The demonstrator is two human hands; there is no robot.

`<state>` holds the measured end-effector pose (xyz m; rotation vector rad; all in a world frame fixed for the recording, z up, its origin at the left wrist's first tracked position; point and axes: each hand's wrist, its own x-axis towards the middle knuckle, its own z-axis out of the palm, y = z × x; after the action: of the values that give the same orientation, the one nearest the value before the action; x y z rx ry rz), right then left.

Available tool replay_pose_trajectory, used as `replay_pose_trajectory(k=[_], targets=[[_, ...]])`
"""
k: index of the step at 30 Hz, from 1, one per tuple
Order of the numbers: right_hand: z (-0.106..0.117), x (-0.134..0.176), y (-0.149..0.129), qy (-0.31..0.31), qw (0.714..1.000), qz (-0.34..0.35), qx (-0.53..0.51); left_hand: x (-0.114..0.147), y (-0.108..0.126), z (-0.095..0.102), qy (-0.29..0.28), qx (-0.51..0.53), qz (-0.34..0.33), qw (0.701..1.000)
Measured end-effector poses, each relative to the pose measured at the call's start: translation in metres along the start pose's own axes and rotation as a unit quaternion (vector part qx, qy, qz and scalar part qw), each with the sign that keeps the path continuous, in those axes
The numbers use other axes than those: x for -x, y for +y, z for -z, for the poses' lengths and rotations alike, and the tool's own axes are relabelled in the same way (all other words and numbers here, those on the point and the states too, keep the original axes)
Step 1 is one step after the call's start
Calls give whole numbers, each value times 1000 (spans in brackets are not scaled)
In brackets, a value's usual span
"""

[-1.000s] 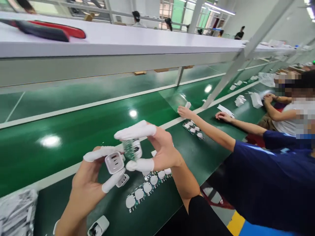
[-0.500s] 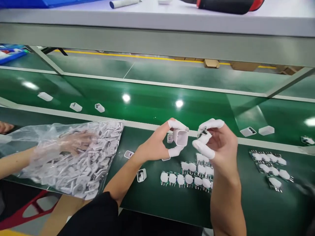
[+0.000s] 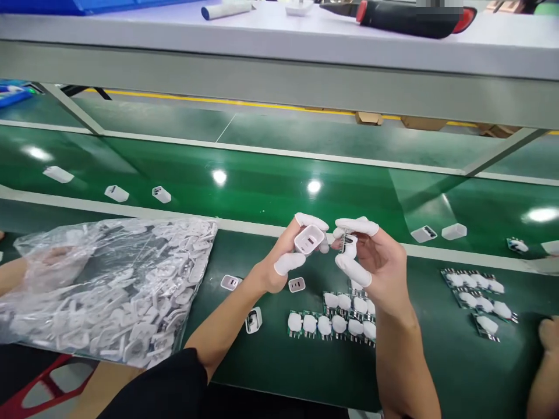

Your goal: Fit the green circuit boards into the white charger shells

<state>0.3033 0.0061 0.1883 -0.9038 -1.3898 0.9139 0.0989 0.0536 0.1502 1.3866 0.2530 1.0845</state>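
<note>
My left hand (image 3: 279,259), with white finger cots on, grips a white charger housing (image 3: 309,240) between thumb and fingers. The housing's slotted port end faces me. Close on its right, my right hand (image 3: 384,256) pinches a small circuit board (image 3: 345,240) with a white part on it, apart from the housing. Beneath the hands, rows of circuit boards with white blobs (image 3: 324,325) lie on the green bench, partly hidden by my right forearm. Near my left forearm lie a white port-end piece (image 3: 297,284), another port-end piece (image 3: 230,282) and an open housing (image 3: 254,320).
A clear plastic bag (image 3: 148,314) full of white plastic parts lies at left, with another person's hand (image 3: 59,256) at it. More boards (image 3: 476,298) lie at right, near another person's arm (image 3: 548,361). White housings (image 3: 161,194) sit beyond the rail. A shelf (image 3: 262,35) spans the top.
My left hand has turned the housing from its open end to its slotted end. My right hand has moved left with the board. The other person's hand at the bag has moved left.
</note>
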Motion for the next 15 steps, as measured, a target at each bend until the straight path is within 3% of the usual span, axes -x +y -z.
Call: replay_pose_trajectory(k=[5, 8, 15], targets=[[2, 0, 4, -16, 1000, 9, -24, 2, 6, 2, 15, -36, 46, 998], [5, -1, 8, -16, 999, 21, -30, -2, 4, 1, 29, -82, 30, 996], [11, -5, 17, 31, 998, 61, 13, -9, -20, -5, 60, -75, -21, 995]])
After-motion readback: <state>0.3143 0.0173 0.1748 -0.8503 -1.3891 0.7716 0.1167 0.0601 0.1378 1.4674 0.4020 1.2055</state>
